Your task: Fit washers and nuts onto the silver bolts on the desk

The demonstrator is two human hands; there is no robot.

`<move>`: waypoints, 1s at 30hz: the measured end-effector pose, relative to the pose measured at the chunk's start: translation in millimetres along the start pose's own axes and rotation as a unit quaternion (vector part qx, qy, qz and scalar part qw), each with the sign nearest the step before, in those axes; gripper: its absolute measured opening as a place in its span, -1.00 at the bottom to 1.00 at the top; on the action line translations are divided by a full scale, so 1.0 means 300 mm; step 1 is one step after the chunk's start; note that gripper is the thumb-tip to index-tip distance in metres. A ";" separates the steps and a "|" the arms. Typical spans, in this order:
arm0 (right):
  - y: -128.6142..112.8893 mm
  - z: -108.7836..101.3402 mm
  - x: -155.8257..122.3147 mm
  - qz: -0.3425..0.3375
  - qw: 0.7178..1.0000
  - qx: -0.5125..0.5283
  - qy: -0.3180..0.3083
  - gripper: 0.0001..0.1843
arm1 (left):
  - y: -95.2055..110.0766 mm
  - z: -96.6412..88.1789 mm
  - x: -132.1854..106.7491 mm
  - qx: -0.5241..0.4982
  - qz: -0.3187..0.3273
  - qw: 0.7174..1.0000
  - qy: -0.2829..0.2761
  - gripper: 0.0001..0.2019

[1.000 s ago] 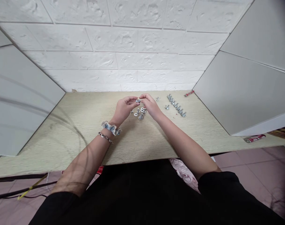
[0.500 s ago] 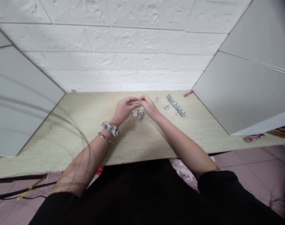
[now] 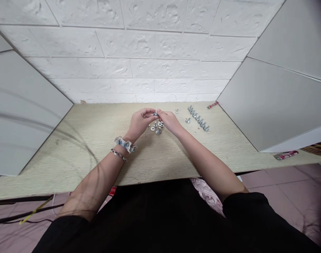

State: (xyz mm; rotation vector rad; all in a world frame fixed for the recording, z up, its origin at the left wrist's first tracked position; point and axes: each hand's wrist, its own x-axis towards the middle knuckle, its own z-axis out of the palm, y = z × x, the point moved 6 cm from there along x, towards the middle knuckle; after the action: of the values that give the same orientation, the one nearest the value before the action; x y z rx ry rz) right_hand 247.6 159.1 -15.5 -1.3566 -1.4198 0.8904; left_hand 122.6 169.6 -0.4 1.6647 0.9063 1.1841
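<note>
Above the middle of the table, my left hand [image 3: 140,121] and my right hand [image 3: 168,120] meet fingertip to fingertip. Between them is a small metal bolt [image 3: 155,113], partly covered by the fingers. My left thumb and fingers pinch it from one side, and my right thumb and forefinger close on its other end. Just below the hands lie a flat washer [image 3: 153,129], more washers [image 3: 160,124], an upright bolt [image 3: 155,124] and a bolt with a washer on it [image 3: 158,131]. Part of this small group is hidden behind my fingers.
To the right, several bolts with washers stand in a slanting row [image 3: 198,118]. A single bolt with a washer [image 3: 188,120] and a smaller bolt [image 3: 177,111] are left of it. One red battery [image 3: 212,105] lies by the right panel, another [image 3: 287,155] near the front edge.
My right fingers have shifted slightly on the bolt, the forefinger now straighter and the thumb turned. The left hand stays nearly still, and the parts on the table have not moved.
</note>
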 end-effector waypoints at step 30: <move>-0.029 0.003 -0.008 -0.028 0.998 0.051 0.027 -0.83 | -0.016 -0.005 0.008 -0.039 -0.006 0.999 0.002 -0.72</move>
State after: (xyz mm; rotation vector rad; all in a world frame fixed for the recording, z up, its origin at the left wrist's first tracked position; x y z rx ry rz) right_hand 244.0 155.8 -8.0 -1.2503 -1.3478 0.8718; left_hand 121.4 173.8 -4.0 1.5931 0.8597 1.2010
